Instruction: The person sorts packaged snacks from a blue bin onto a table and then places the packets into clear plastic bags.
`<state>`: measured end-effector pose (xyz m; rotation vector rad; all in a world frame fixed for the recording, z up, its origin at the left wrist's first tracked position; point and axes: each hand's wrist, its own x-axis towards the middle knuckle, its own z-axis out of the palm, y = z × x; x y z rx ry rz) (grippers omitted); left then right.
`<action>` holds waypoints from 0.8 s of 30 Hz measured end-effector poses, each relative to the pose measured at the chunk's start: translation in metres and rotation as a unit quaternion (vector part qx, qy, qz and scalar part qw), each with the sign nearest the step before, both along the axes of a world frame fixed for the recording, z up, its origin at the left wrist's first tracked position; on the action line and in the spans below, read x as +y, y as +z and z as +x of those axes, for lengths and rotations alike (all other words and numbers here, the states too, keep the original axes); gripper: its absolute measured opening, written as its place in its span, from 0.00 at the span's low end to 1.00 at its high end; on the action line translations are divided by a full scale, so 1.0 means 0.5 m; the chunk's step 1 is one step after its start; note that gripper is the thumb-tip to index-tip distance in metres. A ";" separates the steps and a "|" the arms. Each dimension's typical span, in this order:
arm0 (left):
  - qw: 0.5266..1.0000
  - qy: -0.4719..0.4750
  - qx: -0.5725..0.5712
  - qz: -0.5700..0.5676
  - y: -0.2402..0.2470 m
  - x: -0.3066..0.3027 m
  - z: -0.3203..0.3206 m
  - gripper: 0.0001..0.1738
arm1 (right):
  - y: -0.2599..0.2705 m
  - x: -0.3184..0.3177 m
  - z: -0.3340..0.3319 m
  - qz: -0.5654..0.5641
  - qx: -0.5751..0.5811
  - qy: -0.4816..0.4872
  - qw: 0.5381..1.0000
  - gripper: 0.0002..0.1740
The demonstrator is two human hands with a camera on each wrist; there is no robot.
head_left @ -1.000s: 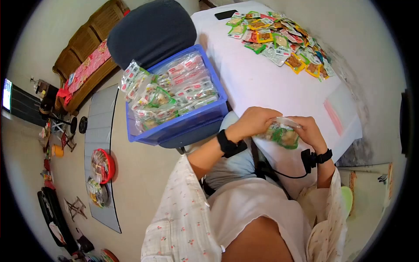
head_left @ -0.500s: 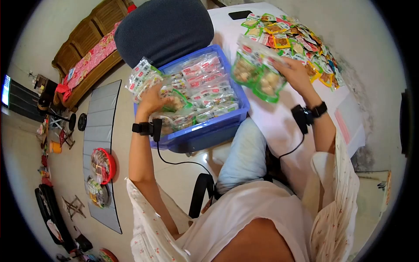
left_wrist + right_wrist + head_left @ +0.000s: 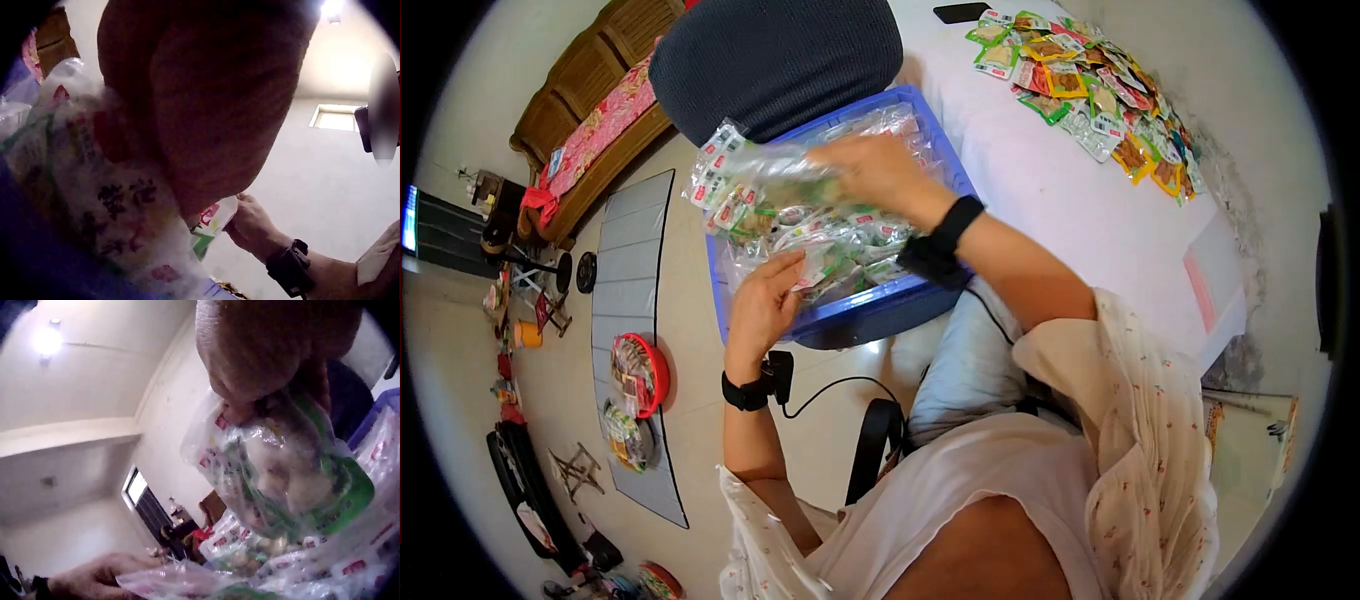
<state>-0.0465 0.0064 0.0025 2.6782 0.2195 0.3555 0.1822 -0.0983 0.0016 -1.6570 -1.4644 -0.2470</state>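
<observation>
My right hand (image 3: 878, 172) grips a clear plastic bag of snack packets (image 3: 287, 469) over the blue bin (image 3: 948, 145); the bag is blurred in the head view. Pale food and green packet edges show through it in the right wrist view. At the bin's near left side, my left hand (image 3: 765, 302) pinches another packet bag (image 3: 825, 265) between thumb and fingers. More bags fill the bin, and one bag (image 3: 725, 165) sticks up over its far left corner. The left palm hides part of the left wrist view.
Loose snack packets (image 3: 1090, 85) lie heaped on the white-covered table (image 3: 1040, 190), near a black phone (image 3: 962, 13) and flat clear bags (image 3: 1215, 265). A dark chair back (image 3: 780, 65) rises behind the bin. A red basket (image 3: 658, 375) stands on a grey floor mat (image 3: 625, 270).
The bag was first handled by both hands above the table, then lifted by the right hand, and has moved left over the bin. The left hand went to the bin and shifted toward its near side.
</observation>
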 end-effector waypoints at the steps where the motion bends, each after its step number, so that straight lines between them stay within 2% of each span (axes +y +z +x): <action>1: 1.000 0.012 -0.011 -0.006 -0.002 -0.004 -0.001 0.22 | -0.004 0.021 -0.028 -0.019 -0.026 0.009 0.999 0.14; 3: 1.000 0.016 -0.005 -0.003 -0.007 -0.007 -0.004 0.22 | -0.027 0.051 -0.075 -0.039 -0.052 0.016 0.998 0.12; 5: 1.000 0.022 0.000 0.001 -0.009 -0.013 -0.008 0.21 | -0.054 0.069 -0.110 -0.136 -0.111 0.127 0.976 0.08; 8: 0.998 0.043 0.047 -0.008 -0.009 -0.026 -0.013 0.23 | -0.070 0.088 -0.127 -0.151 -0.116 0.125 0.974 0.08; 10: 0.998 0.036 -0.011 0.046 -0.022 -0.032 -0.020 0.27 | -0.072 0.099 -0.127 -0.153 -0.110 0.134 0.973 0.08; 14: 0.996 0.056 -0.008 0.062 -0.049 -0.037 -0.030 0.31 | -0.105 0.122 -0.125 -0.157 -0.093 0.157 0.971 0.08; 16: 0.991 0.055 -0.043 0.115 -0.067 -0.032 -0.027 0.32 | -0.107 0.126 -0.118 -0.205 -0.101 0.184 0.956 0.10; 18: 0.990 0.054 -0.042 0.126 -0.075 -0.028 -0.028 0.31 | -0.131 0.123 -0.115 -0.139 0.032 0.205 0.968 0.14; 20: 0.989 0.053 -0.058 0.126 -0.065 -0.035 -0.021 0.33 | -0.091 0.088 -0.104 -0.198 0.085 0.194 0.957 0.18; 22: 0.987 0.083 -0.101 0.091 -0.087 -0.029 -0.021 0.40 | -0.091 0.049 -0.099 -0.095 0.112 0.204 0.968 0.21; 23: 0.988 0.065 -0.109 0.087 -0.078 -0.038 -0.012 0.40 | -0.090 0.038 -0.099 -0.095 0.108 0.185 0.972 0.21; 24: 0.970 0.111 -0.127 0.174 -0.063 -0.049 -0.010 0.43 | -0.090 0.028 -0.103 -0.103 0.110 0.182 0.972 0.18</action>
